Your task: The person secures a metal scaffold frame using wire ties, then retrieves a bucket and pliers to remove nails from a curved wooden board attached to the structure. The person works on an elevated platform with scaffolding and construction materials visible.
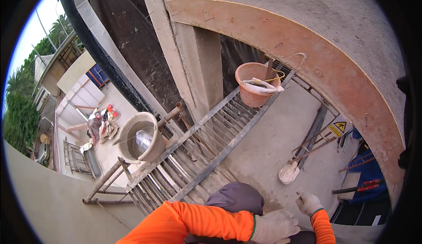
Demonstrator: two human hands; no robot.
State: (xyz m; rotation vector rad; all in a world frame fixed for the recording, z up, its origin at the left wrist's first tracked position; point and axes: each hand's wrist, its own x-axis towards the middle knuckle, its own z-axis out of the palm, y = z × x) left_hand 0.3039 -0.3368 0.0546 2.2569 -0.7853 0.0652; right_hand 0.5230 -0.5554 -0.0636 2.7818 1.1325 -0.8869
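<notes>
My left hand (pixel 274 227), in a pale work glove below an orange sleeve, is low in the view beside my knee in grey trousers (pixel 236 196). Its fingers curl inward, and anything inside them is hidden. Just to its right, my right hand (pixel 309 203), gloved alike, is raised with thumb and forefinger apart and nothing visible between them. Below me runs a slatted metal scaffold platform (pixel 193 160). On its far end stands an orange-brown bucket (pixel 254 98) with a pale bag or cloth over its rim. A grey mortar-stained bucket (pixel 154 147) holding a clear plastic item sits at the platform's left edge.
A curved, peach-coloured arch edge (pixel 281 33) sweeps overhead to the right. A concrete pillar (pixel 202 64) rises beyond the platform. On the floor far below lie a white sack (pixel 289 173), a yellow warning sign (pixel 337 127), blue sheeting and, at left, piled cloths (pixel 103 127).
</notes>
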